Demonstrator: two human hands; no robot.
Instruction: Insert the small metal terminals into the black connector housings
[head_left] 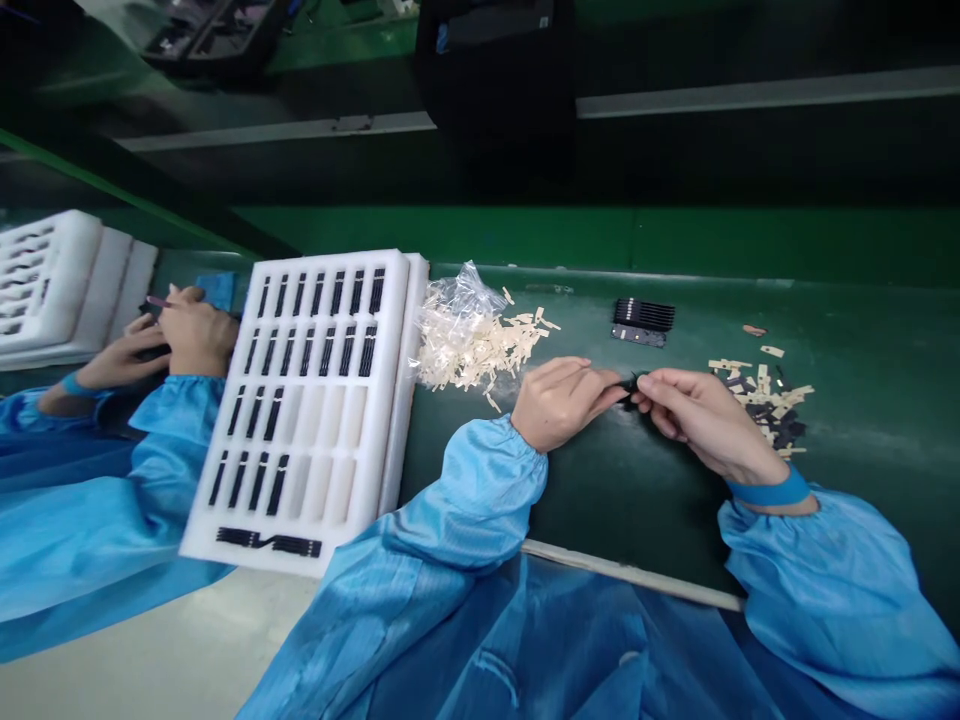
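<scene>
Over this dark green bench, strewn with pale pieces — shadowed shelf beyond — left hand and right hand both pinch a small black part.

Satiny cloth is seen in the blue sleeves behind the grip, matt foam in the white tray to its left, crinkled glossy plastic in the clear bag between them, and a smooth, dull sheen on the green worktop beneath.

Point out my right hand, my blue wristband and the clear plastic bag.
Right hand (699, 412): head view, middle of the hand.
Blue wristband (772, 493): head view, band's middle.
Clear plastic bag (468, 292): head view, crumpled upper part.
</scene>
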